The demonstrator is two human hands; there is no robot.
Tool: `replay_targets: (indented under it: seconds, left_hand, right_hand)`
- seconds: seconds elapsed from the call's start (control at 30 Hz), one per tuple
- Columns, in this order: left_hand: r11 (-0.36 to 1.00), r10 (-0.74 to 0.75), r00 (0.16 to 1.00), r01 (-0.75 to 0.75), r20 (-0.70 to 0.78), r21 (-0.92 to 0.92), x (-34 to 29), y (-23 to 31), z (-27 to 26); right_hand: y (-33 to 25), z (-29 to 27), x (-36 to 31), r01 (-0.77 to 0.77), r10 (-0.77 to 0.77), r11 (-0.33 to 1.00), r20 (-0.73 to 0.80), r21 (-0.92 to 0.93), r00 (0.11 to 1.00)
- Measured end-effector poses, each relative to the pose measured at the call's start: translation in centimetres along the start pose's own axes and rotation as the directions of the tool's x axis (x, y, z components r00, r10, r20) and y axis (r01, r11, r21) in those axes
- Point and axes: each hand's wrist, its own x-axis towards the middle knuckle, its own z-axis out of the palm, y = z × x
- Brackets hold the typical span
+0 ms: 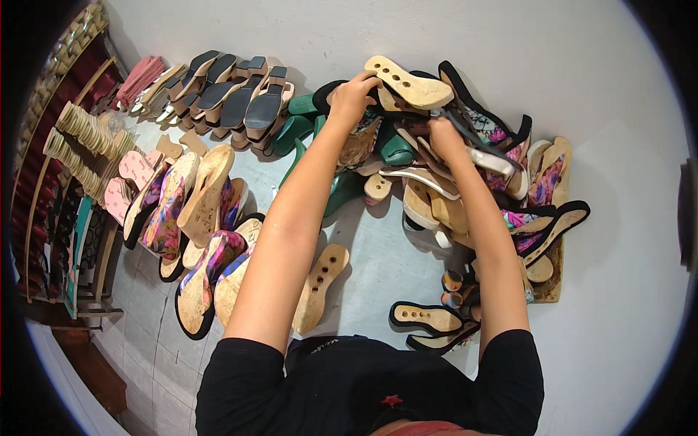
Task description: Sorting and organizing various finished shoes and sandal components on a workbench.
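Observation:
Both my arms reach forward over a pile of shoe parts against the wall. My left hand (352, 103) is closed at the left end of a pale wooden shoe sole (418, 89) with a row of dark holes. My right hand (445, 138) is curled lower down, beside a dark, blurred sandal (480, 138) with a pale end; its fingertips are hidden, and what it grips is unclear. Between the hands lie a green shoe last (397, 150) and a patterned sandal partly covered by my left hand. Black-edged floral sandals (476, 109) stand to the right.
Block-heeled sandals (267, 102) line up at the back left. Wedge sandals with floral straps (174, 203) crowd the left side of the grey table (356, 254). Another holed wooden sole (323, 283) lies near my left forearm. A rack (80, 254) stands far left.

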Motion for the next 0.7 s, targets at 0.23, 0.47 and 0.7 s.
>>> replay_targets:
  seconds: [0.23,0.47,0.7]
  left_hand:
    - [0.999,-0.033,0.998,0.033,0.047,-0.006,0.3,0.0,0.6]
    - [0.903,-0.009,0.976,-0.086,0.218,0.421,0.3,0.6,1.6]
    - [0.959,0.082,0.949,-0.159,0.306,0.236,2.8,0.4,-0.5]
  right_hand:
    - [-0.3,3.4,6.5,-0.009,0.114,0.973,0.445,-0.231,0.888]
    - [-1.5,4.5,6.6,-0.073,0.157,0.97,0.373,-0.23,0.914]
    - [-2.7,5.1,7.5,-0.153,0.212,0.965,0.29,-0.213,0.933]
